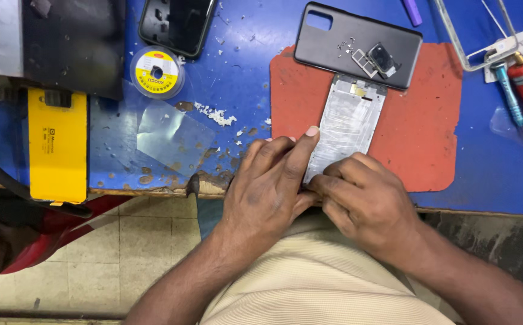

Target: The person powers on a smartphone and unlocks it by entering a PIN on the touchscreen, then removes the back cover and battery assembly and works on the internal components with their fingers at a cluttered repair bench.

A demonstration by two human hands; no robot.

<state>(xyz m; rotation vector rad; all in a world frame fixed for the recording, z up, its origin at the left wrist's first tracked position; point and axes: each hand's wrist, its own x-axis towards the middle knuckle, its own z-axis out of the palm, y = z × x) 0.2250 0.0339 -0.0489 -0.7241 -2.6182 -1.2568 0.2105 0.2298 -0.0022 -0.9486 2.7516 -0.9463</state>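
Nearest the camera, the left hand (267, 186) and right hand (364, 201) pinch the near end of the silver rectangular phone frame (348, 123), which lies on the red mat (418, 132) at the bench's near edge. Judged step: lifting something at that end; next requires steady fingertip pressure. Fingertips hide the contact point. A dark grey back cover (333, 42) lies beyond.

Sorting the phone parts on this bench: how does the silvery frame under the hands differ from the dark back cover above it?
The silvery frame is pale and metallic; the dark back cover is matte grey. Both hands, left hand and right hand, press the frame, while the cover lies untouched, carrying small loose parts. Both are phone-shaped and rest on the red mat.
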